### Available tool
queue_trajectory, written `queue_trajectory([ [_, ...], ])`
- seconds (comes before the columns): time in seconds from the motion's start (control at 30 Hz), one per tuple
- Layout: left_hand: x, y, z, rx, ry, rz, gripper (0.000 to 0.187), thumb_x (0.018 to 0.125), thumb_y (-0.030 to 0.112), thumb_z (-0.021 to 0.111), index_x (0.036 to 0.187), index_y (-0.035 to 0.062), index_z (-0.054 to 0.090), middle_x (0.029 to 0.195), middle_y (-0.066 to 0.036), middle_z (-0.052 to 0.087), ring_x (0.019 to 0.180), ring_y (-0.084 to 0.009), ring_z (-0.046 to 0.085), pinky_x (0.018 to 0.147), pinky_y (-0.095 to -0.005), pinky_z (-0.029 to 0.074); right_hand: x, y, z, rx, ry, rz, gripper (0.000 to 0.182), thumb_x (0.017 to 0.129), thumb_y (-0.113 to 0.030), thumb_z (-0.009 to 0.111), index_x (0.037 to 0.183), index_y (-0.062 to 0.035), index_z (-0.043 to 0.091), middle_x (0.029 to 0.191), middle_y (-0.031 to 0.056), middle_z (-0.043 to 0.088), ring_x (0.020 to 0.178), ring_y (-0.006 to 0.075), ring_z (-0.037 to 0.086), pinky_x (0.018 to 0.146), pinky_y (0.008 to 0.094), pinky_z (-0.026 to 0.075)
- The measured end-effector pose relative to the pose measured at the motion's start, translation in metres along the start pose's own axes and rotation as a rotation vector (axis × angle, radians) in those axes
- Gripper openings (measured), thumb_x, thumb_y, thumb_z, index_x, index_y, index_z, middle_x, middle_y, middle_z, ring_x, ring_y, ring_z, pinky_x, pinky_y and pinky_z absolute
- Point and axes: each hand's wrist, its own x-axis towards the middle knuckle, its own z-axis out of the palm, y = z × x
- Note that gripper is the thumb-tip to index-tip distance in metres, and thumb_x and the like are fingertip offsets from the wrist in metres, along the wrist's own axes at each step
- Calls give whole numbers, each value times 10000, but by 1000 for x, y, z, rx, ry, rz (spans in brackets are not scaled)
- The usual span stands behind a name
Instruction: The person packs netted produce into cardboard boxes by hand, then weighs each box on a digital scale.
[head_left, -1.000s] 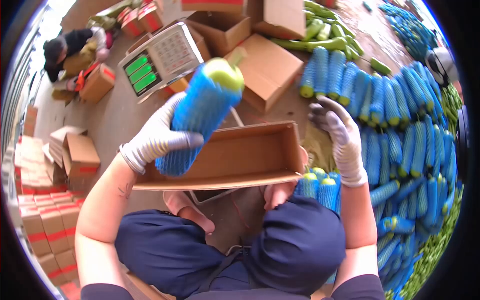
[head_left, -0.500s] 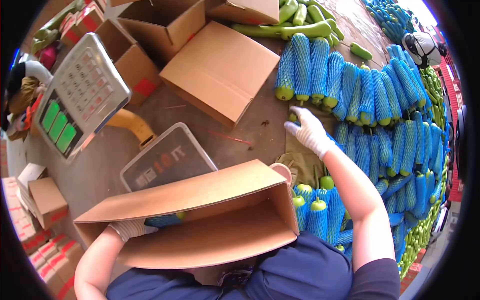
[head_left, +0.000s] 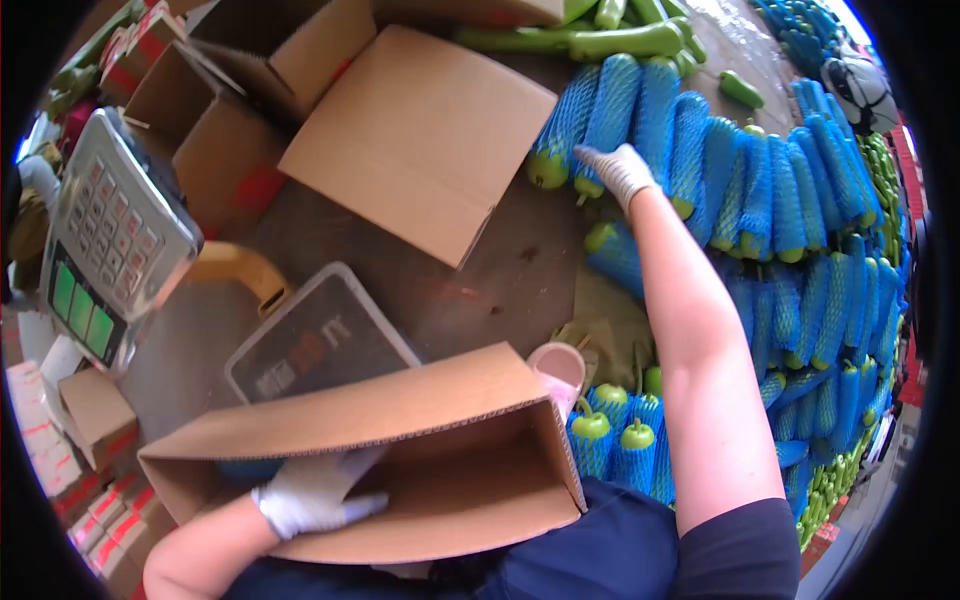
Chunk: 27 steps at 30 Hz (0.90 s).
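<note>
Inside the long open carton (head_left: 350, 420), over its inner wall, the left hand (head_left: 315, 495) lies in a pale glove with fingers spread, open and seemingly gripping nothing. Far to the right and beyond the carton, the gloved right hand (head_left: 622, 172) reaches to the stem end of a blue-netted gourd (head_left: 612, 95) lying in a row; whether the fingers have closed on it cannot be told.

The step in hand looks like taking hold of that gourd while the left hand steadies the carton. A sure hold calls for fingers around its netted body, clear of the neighbours lying close on both sides.

The carton rests tilted at the person's lap, its opening facing them. Inside, toward the left end, a bit of blue shows behind the left hand, mostly hidden; the right part of the inside shows bare cardboard. Just off the carton's right end are a cup (head_left: 556, 362) with something pink by it, and a cluster of upright netted gourds (head_left: 634, 455). Beyond the carton are a scale's platform (head_left: 320, 350), a plain-topped box (head_left: 420, 140) and, farther left, open boxes (head_left: 325, 50) whose contents cannot be made out.
</note>
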Motion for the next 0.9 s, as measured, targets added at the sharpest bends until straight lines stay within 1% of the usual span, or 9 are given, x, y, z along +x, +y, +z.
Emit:
queue_trajectory([
  [0.3, 53, -23, 8, 62, 171, -227, 668, 833, 341, 676, 1397, 41, 481, 1422, -222, 450, 1270, -424, 447, 1085, -491, 364, 19, 30, 54, 499, 383, -54, 824, 687, -415, 853, 1261, 94, 552, 1220, 230, 633, 1082, 352, 617, 968, 375, 478],
  [0.37, 38, -29, 14, 91, 45, -244, 605, 834, 328, 673, 1349, 45, 529, 1418, -208, 456, 1260, -414, 454, 1075, -485, 374, 27, 33, 37, 1007, -88, 206, 691, 713, -419, 790, 1174, 64, 612, 1125, 134, 656, 1012, 286, 633, 914, 366, 485],
  [0.4, 30, -31, 15, 184, 21, -198, 550, 837, 326, 668, 1298, 47, 561, 1401, -197, 473, 1239, -402, 471, 1061, -481, 387, 23, 31, 26, 1162, -92, 139, 503, 775, -331, 767, 1129, 0, 631, 1052, 72, 665, 944, 237, 646, 887, 338, 503],
  [0.43, 23, -33, 16, 279, 2, -154, 497, 840, 324, 663, 1248, 48, 593, 1383, -185, 491, 1218, -389, 488, 1046, -477, 400, 26, 60, 23, 857, 10, -443, 305, 849, -213, 716, 1092, -43, 644, 1018, 68, 669, 947, 222, 651, 902, 325, 511],
  [0.5, 19, -33, 19, 278, 28, -177, 493, 837, 328, 664, 1237, 47, 600, 1371, -182, 498, 1207, -385, 495, 1038, -480, 406, -41, 47, 4, 1440, -394, -255, 334, 908, -162, 633, 1210, -26, 594, 1073, 120, 679, 1037, 246, 656, 941, 374, 528],
  [0.67, 31, -35, 29, 185, 45, -241, 527, 824, 349, 668, 1253, 51, 594, 1307, -187, 524, 1209, -388, 488, 1039, -487, 405, -207, -8, -59, 907, -527, -587, 935, 673, -512, 797, 1339, 72, 496, 1240, 160, 617, 1017, 194, 656, 882, 322, 530],
  [0.8, 21, -38, 41, 316, 60, -248, 508, 885, 336, 623, 1323, 83, 572, 1335, -156, 526, 1257, -335, 476, 1053, -464, 405, -258, -29, -71, 596, -620, -807, 917, 510, -271, 800, 1338, 18, 530, 1181, 143, 662, 1054, 237, 667, 935, 324, 499],
  [0.87, 8, -51, 51, 112, 274, -79, 486, 960, 293, 551, 1406, 104, 512, 1453, -138, 478, 1333, -322, 439, 1091, -469, 379, -279, -59, -77, 249, -763, -962, 938, 498, -329, 824, 1312, 50, 554, 1165, 169, 680, 1058, 262, 678, 974, 348, 488],
  [0.9, -2, -32, 21, -343, 80, -207, 451, 1025, 246, 441, 1457, 116, 465, 1525, -102, 431, 1386, -295, 407, 1138, -449, 341, -288, -64, -71, 165, -790, -983, 902, 514, -288, 799, 1322, 25, 550, 1132, 180, 694, 1036, 280, 698, 949, 338, 506],
])
